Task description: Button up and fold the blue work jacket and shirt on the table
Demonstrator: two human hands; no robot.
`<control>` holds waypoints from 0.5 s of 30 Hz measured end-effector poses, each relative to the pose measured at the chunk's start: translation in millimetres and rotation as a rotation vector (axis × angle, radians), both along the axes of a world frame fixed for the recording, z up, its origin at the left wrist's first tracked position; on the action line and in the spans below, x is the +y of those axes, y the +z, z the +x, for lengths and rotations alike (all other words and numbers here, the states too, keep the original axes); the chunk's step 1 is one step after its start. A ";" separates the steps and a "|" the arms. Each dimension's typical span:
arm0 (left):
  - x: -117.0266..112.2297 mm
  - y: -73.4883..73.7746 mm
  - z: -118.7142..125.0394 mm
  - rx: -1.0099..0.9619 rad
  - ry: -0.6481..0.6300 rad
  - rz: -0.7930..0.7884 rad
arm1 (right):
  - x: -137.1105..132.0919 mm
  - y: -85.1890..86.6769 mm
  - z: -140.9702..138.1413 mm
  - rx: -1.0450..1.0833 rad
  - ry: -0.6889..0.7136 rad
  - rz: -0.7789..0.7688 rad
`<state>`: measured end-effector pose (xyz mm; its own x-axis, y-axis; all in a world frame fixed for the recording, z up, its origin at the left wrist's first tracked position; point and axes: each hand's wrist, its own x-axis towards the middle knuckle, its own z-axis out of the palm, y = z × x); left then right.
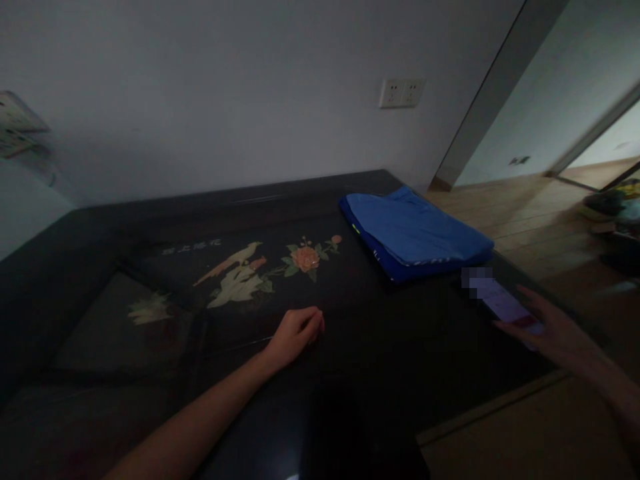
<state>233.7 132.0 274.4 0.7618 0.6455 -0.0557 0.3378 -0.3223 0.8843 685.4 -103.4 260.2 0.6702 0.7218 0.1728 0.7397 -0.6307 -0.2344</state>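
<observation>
My left hand (297,331) rests on the dark tabletop with its fingers curled in, and no object shows in it. Over at the right, my right hand (545,327) is at the near end of a smartphone (500,300) with a lit screen. Thumb and fingers lie on either side of the phone, which is low over or on the table; a gap beneath it cannot be made out. Beyond the phone lies a folded stack of blue cloth (420,230), lighter blue on top and darker below.
The dark table (390,333) has a bird-and-flower picture (270,270) on its top and stands against a pale wall. A double power socket (401,93) is on that wall, and another socket (20,120) is at far left. Wooden floor (530,200) runs off to the right.
</observation>
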 end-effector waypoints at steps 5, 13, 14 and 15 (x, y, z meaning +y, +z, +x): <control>-0.3 0.4 -0.1 0.010 -0.008 0.016 | 2.1 -6.3 -7.5 0.028 -0.009 -0.028; 0.3 2.4 0.9 0.022 -0.010 0.017 | 12.6 -3.3 -5.7 -0.067 0.039 -0.035; 0.4 2.2 0.9 0.022 -0.012 0.015 | 14.5 -0.6 -9.0 -0.110 0.047 -0.011; 0.5 2.0 0.8 0.023 -0.013 0.014 | 17.5 3.0 -14.5 -0.155 0.063 0.027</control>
